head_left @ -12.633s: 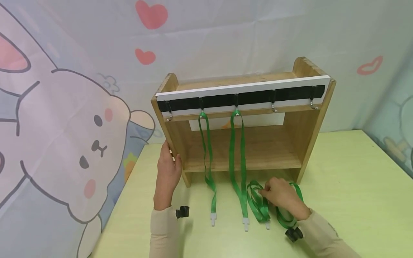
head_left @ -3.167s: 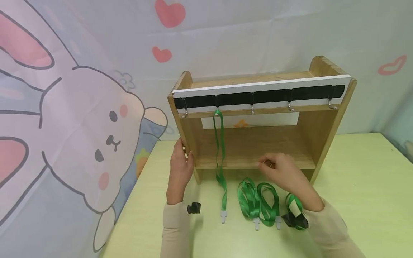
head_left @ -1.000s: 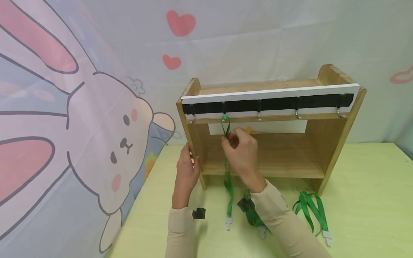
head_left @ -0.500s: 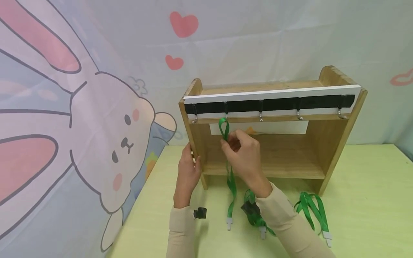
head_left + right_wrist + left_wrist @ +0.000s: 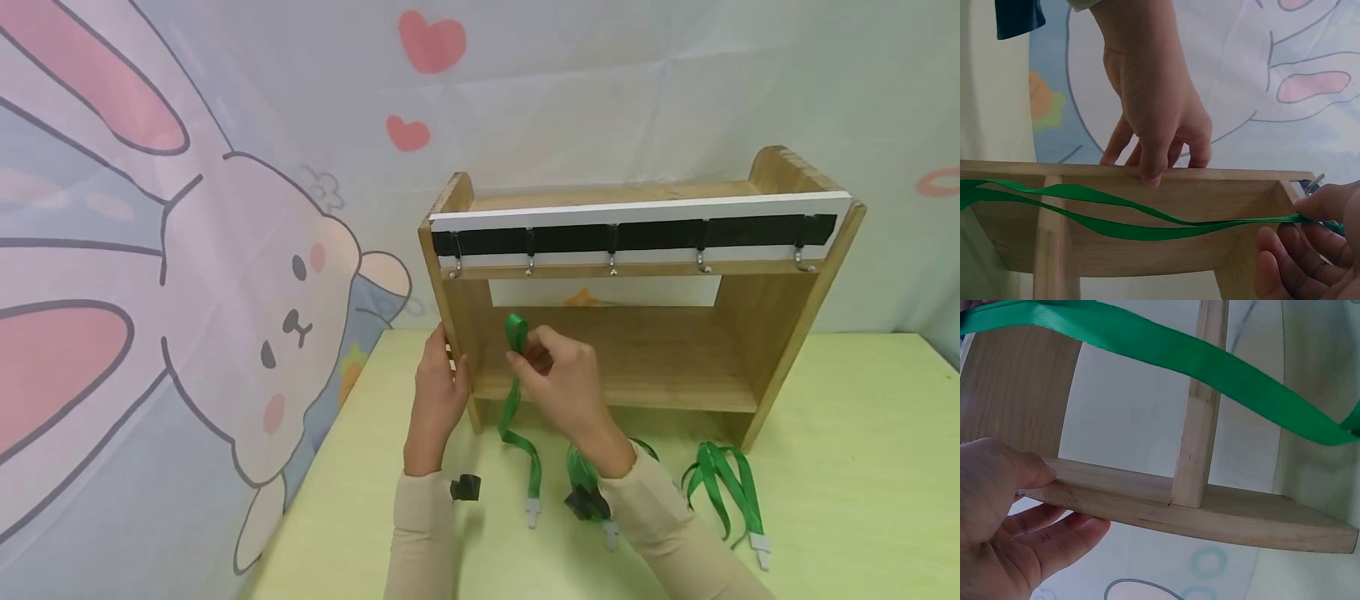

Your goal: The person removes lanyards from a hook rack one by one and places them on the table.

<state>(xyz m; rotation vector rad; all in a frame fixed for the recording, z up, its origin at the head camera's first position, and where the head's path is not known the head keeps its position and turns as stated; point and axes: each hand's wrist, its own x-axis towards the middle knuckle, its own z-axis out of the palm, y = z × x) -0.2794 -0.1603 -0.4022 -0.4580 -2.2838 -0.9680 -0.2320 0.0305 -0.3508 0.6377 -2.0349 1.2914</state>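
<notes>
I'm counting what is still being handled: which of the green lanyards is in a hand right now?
The leftmost lanyard: the right hand pinches its loop in front of the wooden rack. The other lanyards lie loose on the table.

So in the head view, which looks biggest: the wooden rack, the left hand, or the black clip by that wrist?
1. Wooden rack, by far the largest.
2. Left hand.
3. Black clip, smallest.

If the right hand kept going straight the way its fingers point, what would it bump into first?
The right hand, pinching the green lanyard, points up and back into the wooden rack. It would likely meet the rack's back panel first, though depth is hard to judge.
</notes>
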